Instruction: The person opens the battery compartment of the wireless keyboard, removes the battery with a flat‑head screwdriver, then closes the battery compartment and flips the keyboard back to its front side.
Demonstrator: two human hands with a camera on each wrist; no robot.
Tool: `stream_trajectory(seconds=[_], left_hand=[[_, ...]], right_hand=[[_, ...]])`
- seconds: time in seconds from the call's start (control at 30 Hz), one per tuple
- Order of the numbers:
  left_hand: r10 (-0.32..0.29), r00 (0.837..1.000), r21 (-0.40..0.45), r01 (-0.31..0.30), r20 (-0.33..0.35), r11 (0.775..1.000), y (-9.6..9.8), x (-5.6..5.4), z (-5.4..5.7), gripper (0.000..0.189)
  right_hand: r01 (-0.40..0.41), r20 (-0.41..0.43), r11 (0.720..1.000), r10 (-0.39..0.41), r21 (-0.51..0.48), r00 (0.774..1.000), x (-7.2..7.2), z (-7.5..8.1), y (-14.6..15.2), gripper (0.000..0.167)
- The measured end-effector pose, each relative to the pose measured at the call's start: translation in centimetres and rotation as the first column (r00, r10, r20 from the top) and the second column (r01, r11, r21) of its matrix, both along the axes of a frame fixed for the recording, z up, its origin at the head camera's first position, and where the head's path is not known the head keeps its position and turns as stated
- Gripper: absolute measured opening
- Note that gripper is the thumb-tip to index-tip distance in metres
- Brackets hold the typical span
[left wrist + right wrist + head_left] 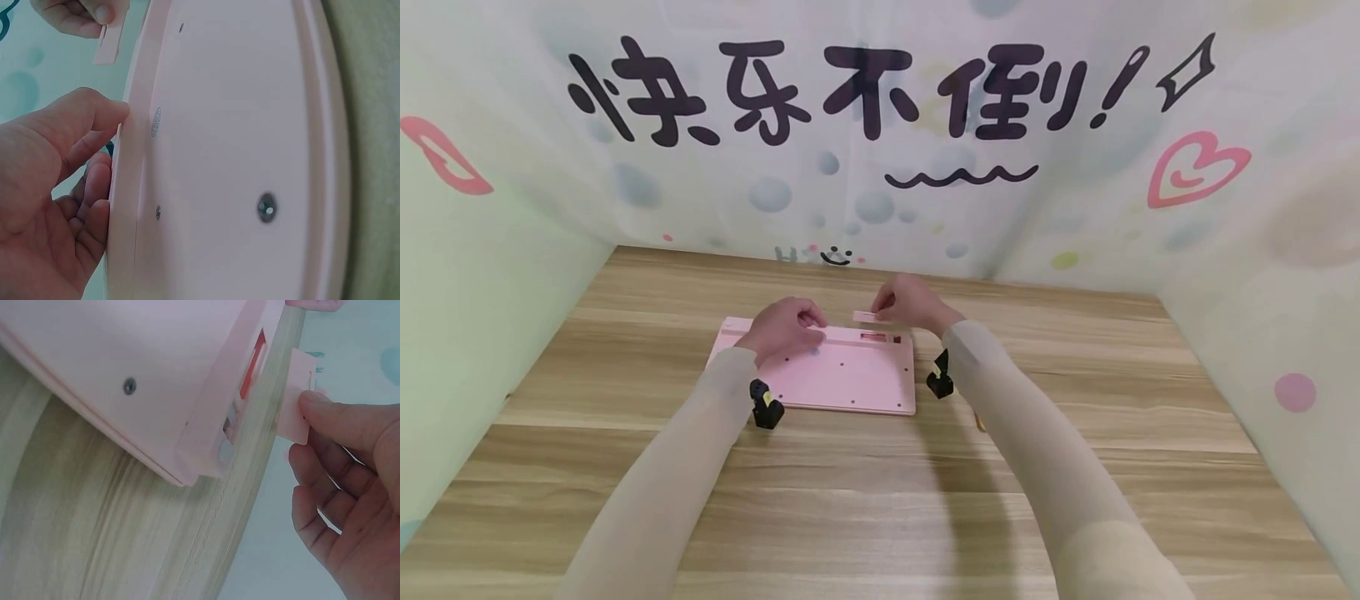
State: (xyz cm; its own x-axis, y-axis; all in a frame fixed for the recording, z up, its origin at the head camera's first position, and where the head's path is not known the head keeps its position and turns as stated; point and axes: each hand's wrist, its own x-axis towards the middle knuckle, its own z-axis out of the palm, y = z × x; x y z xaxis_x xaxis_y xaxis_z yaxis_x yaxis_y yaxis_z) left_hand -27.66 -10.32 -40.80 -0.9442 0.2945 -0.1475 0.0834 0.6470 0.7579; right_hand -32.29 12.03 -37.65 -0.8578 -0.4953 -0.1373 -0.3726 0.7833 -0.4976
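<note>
A pink keyboard [850, 379] lies face down on the wooden table, its screwed underside up. My left hand [782, 327] holds the raised far edge; in the left wrist view the thumb rests on that edge and the curled fingers [95, 228] lie against its outer side. Just past the far edge, my right hand [913, 302] pinches a small pink battery cover [294, 400] between thumb and fingers, apart from the keyboard. Near the right end of the ridge, the battery compartment [874, 337] is uncovered, with something red inside.
Behind the table [850, 508] hangs a pale printed cloth [700, 200] with dark lettering; more cloth stands at both sides. A small brownish object [980, 423] shows partly beside the right sleeve. Black cameras are strapped at both wrists.
</note>
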Motion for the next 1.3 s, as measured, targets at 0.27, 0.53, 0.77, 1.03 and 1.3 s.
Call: stream_trajectory(seconds=[0.27,0.53,0.77,1.03,1.3], left_hand=[[0.003,1.000,-0.014,-0.003,0.009,1.000,0.0,0.0,0.2,0.021],[0.002,1.000,-0.016,-0.001,0.016,1.000,0.0,-0.1,-0.1,0.020],[0.006,1.000,-0.015,-0.006,0.019,1.000,0.0,-0.2,-0.2,0.019],[0.002,1.000,-0.027,-0.002,0.006,1.000,0.0,-0.2,-0.2,0.019],[0.004,1.000,-0.024,-0.003,0.011,1.000,0.1,-0.1,0.0,0.019]], right_hand=[[-0.039,0.036,0.998,0.041,-0.045,0.999,0.9,0.2,0.8,0.007],[-0.072,0.068,0.997,0.074,-0.037,0.995,1.0,-0.4,1.3,0.005],[-0.065,0.085,0.998,0.066,-0.022,0.994,1.1,-0.5,1.3,0.004],[-0.088,0.065,0.996,0.089,-0.014,0.994,1.0,-0.7,1.4,0.006],[-0.023,0.124,1.000,0.022,0.010,0.992,0.3,-1.0,1.3,0.007]])
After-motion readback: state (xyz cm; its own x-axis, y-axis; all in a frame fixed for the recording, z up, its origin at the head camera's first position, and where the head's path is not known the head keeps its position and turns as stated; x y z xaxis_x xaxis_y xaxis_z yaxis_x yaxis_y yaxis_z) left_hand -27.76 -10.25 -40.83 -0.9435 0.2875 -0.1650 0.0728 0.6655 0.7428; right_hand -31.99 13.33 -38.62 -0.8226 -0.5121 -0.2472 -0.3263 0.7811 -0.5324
